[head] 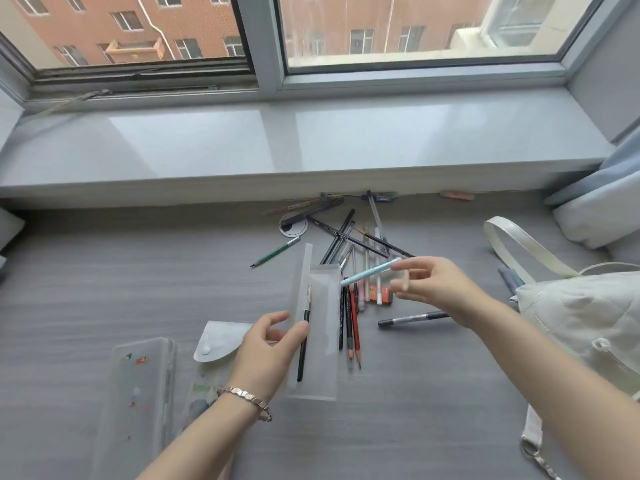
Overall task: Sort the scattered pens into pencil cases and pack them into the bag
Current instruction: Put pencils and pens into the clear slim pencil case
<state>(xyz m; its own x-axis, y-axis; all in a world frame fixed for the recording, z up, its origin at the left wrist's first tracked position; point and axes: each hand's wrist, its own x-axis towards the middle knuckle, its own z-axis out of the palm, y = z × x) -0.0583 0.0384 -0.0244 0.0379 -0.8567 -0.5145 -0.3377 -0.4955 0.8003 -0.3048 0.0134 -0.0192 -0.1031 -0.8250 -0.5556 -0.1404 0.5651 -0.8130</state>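
**Q:** What have your hands got hold of?

**A:** My right hand (436,289) pinches a light-blue pen (370,271) by one end between thumb and fingertips, the other fingers loose. The pen's free end reaches the far right corner of the frosted pencil case (322,341). My left hand (270,348) is curled round that case's left side, with the lid swung open.

**Q:** Anything in it?

**A:** One black pen (304,341), as far as I can see.

**Q:** So how far along are you?

**A:** Barely begun, I'd say. Just beside the case lie red pencils (354,320). Beyond them, toward the bench's (104,289) far edge, is a heap of pens (349,237). A green pencil (275,252) lies apart to the left of it, and a black marker (412,318) lies under my right wrist. A printed clear pencil case (138,393) and a snap-flap pouch (218,341) wait at the near left; I cannot tell what they hold. The white quilted bag (581,323) sits at the right edge, with no case packed that I can see.
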